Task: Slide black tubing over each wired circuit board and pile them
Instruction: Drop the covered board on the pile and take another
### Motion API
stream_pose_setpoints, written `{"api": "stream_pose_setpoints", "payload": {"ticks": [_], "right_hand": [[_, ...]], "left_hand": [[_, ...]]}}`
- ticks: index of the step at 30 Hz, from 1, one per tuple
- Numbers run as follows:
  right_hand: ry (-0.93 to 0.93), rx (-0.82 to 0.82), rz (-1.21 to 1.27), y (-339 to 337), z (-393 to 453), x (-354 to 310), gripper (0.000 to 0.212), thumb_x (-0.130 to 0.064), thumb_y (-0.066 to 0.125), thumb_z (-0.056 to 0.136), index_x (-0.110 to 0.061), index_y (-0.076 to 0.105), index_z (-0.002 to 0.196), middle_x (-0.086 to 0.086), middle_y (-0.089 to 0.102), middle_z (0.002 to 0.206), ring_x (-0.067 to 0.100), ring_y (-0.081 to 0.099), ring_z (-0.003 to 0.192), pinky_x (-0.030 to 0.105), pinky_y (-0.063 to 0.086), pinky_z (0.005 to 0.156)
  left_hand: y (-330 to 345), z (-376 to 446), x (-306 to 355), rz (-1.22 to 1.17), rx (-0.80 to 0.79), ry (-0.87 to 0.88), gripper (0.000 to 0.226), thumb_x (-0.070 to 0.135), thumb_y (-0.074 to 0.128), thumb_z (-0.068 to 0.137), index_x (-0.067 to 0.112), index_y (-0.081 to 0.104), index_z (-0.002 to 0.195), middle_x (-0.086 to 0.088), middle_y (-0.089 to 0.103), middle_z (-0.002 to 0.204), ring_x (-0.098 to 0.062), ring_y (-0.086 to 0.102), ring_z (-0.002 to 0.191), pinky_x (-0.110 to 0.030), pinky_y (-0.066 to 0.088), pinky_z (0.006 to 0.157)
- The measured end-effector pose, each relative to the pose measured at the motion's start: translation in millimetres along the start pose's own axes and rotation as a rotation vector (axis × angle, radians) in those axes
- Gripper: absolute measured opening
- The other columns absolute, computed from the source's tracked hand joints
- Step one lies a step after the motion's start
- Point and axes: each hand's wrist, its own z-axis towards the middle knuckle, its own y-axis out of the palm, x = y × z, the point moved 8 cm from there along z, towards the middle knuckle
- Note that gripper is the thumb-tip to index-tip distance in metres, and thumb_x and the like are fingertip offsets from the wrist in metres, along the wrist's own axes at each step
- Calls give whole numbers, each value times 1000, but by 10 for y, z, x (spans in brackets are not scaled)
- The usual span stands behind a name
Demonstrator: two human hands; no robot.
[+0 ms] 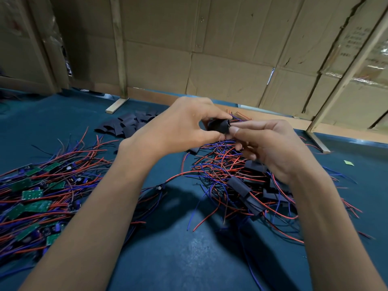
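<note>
The left hand point(184, 124) pinches a black tube point(217, 125) between thumb and curled fingers, up in the air above the table point(168, 248). The right hand point(270, 148) meets it from 3 o'clock, and its fingertips point(235, 131) pinch something small at the tube's mouth. That is probably a board or its wires going in, but it is hidden, so I cannot tell. The tube's long side seems to run from 9 o'clock to 3 o'clock, with the open end facing the right hand. It looks short from here, so the far end may point a bit away from the camera. So this one looks like it is being slid on right now and is not done yet. Just below the hands, toward 5 o'clock, lies a done pile point(241, 185) of black-covered boards with red and blue wires sticking out. Well apart, at 8 o'clock, lies a big bare pile point(33, 198) of green boards with no tubes on them. At 10 o'clock from the hands is a heap of spare tubes point(128, 122). I think the job is only partly done, because many bare boards are left and lots of tubes wait.
</note>
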Motion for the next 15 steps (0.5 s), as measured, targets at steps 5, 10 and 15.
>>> {"api": "stream_pose_setpoints", "payload": {"ticks": [5,10,15], "right_hand": [[78,39,52,-47,17,78,7,-10,75,86,-7,77,80,10,69,69,13,56,54,19,30,38],[47,-55,-23,-2,12,65,27,-37,82,74,-12,80,84,4,67,75,8,47,56,19,29,47],[-1,86,-50,-201,12,-10,16,-25,80,83,-10,78,78,1,63,68,8,43,52,20,22,44]], "left_hand": [[51,2,-5,49,-57,13,38,14,77,84,28,73,120,-1,65,98,-6,58,92,-10,39,77],[108,21,-11,39,-73,-3,47,17,79,84,25,68,129,-2,61,105,-13,60,97,-28,47,89],[-12,-19,-157,-34,-82,-75,70,26,83,80,39,52,142,10,59,115,1,62,90,-6,42,79]]}}
